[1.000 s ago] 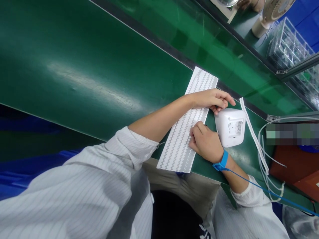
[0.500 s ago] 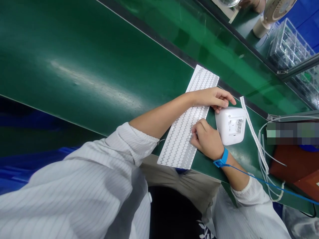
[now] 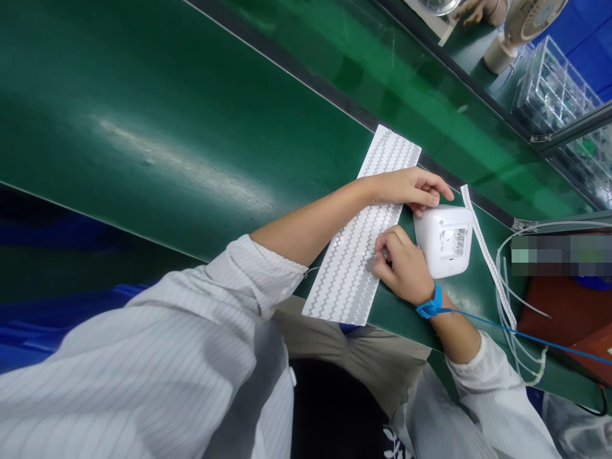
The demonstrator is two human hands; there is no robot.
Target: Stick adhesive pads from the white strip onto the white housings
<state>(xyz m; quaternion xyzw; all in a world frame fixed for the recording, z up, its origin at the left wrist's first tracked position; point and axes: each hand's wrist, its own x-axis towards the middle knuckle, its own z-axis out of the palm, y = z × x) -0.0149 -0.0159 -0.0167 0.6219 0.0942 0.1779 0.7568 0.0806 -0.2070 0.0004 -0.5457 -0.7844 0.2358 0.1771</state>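
Observation:
A white rounded device (image 3: 433,252) with a square recess on its upper face lies on the green bench. My left hand (image 3: 427,190) is at its far edge, index finger stretched out and the others loosely bent; it touches or nearly touches the device. Under my left forearm runs a long white sheet (image 3: 342,274) with rows of small grey marks, like a label sheet. My right hand (image 3: 404,264), wearing a blue wrist strap (image 3: 431,305), is closed with thumb and index finger together over the sheet's right edge. Anything between those fingertips is too small to make out.
A narrow white strip (image 3: 488,258) lies right of the device. White tubing (image 3: 502,319) and a reddish-brown box (image 3: 549,306) are farther right. Behind the bench, a fan (image 3: 530,22), a clear compartment box (image 3: 549,89) and another person's hand (image 3: 478,11) show.
My right hand has shifted slightly right, toward the device, with its fingers still closed. My left hand and the sheet stay nearly in place.

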